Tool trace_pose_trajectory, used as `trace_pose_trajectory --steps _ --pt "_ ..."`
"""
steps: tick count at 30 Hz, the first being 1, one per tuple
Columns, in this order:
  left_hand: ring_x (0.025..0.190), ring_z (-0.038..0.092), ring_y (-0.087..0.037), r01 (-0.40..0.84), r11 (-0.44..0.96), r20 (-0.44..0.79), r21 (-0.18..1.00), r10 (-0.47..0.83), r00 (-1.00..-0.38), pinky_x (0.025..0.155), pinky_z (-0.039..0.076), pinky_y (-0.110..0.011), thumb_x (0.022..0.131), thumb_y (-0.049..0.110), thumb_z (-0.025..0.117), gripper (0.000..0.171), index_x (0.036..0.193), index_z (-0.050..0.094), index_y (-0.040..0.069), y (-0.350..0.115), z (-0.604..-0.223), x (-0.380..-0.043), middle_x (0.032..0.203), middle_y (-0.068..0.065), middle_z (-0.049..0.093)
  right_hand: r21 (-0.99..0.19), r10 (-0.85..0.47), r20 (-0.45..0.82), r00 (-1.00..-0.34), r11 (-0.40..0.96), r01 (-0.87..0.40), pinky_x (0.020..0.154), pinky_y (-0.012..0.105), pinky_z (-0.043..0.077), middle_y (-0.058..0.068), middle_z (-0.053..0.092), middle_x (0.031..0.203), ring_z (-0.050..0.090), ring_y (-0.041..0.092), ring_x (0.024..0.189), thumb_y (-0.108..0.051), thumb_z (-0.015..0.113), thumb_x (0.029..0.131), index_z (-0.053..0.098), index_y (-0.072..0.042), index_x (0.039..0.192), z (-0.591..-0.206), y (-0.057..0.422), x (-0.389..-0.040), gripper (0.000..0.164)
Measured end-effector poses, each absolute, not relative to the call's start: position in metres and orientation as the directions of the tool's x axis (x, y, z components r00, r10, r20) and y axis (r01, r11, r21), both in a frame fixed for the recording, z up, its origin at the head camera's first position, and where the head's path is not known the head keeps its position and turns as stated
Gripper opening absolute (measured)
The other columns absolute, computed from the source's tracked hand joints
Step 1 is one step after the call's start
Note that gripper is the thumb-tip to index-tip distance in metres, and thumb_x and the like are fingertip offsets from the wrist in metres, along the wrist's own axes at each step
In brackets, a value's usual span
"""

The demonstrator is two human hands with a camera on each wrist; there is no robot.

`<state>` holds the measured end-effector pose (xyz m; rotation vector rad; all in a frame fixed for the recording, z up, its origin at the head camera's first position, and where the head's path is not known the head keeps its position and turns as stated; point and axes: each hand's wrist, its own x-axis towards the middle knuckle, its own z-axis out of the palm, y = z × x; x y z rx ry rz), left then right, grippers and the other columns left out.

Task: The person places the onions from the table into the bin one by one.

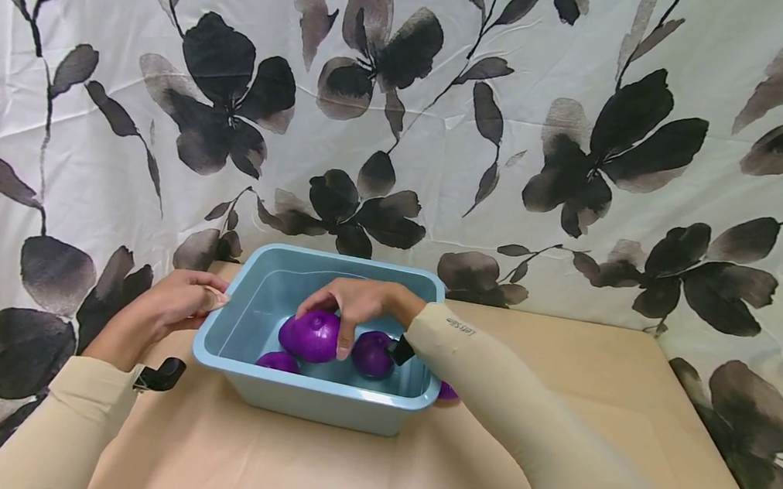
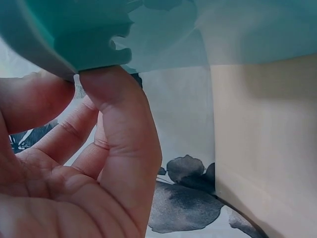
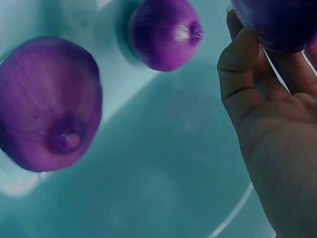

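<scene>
A light blue plastic tub [image 1: 308, 394] holds several shiny purple onions. My right hand [image 1: 365, 304] reaches down inside it and grips one onion [image 1: 317, 337], with the thumb on the near side. In the right wrist view that onion [image 3: 282, 22] sits against the fingers at the upper right, partly cut off by the frame. Two more onions, a large one [image 3: 49, 104] and a smaller one [image 3: 166, 34], lie on the tub floor. My left hand [image 1: 176, 305] pinches the tub's left rim between thumb and forefinger, seen closely in the left wrist view [image 2: 114, 134].
Outside the tub, another purple onion [image 1: 448, 392] shows partly at its right side, mostly hidden behind the tub and my forearm. The tub stands on a tan-covered table [image 1: 563, 360]. A white floral curtain [image 1: 449, 226] hangs behind and along the sides.
</scene>
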<state>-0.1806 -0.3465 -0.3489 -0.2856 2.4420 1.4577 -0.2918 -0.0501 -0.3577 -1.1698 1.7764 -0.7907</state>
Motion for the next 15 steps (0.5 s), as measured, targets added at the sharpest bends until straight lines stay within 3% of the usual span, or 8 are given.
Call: trace_pose_trajectory --steps 15 --pt "0.076 0.061 -0.011 -0.326 0.458 -0.351 0.827 -0.033 -0.936 0.069 0.060 -0.028 0.099 0.006 0.054 0.037 0.134 0.056 -0.006 -0.3458 -0.3485 -0.1824 0.085 0.001 0.061 -0.718 -0.847 -0.495 -0.191 0.523 -0.460 0.102 0.033 0.052 -0.007 0.065 0.135 0.057 0.015 0.126 -0.007 0.096 0.066 0.065 -0.028 0.139 -0.3696 -0.0571 -0.2868 0.082"
